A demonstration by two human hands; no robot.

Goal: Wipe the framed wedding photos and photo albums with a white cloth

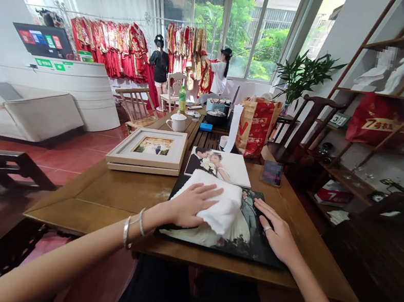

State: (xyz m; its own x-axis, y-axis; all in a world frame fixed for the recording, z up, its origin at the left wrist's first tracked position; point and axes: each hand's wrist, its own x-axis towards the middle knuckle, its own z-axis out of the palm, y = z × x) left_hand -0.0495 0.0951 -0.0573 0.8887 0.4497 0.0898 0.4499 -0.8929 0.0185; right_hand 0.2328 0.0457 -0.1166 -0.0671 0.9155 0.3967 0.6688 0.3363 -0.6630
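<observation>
A dark wedding photo panel (250, 232) lies flat at the near edge of the wooden table, showing a couple with a pale gown. Spread over its upper left part is a white cloth (230, 203). My left hand (192, 204) rests flat on the cloth, fingers apart, pressing it onto the panel. At the panel's right side, my right hand (277, 232) lies with fingers stretched out, touching the surface near its right edge. Just beyond the panel is a lighter wedding photo (237, 170), partly covered by the cloth.
Stacked photo frames (176, 154) sit at the left on the wooden table (99, 200). Farther back stand a lidded white cup (178, 122), a green bottle (182, 99), a black pot (216, 117) and a red-and-tan paper bag (255, 129). Two people are by the clothes racks.
</observation>
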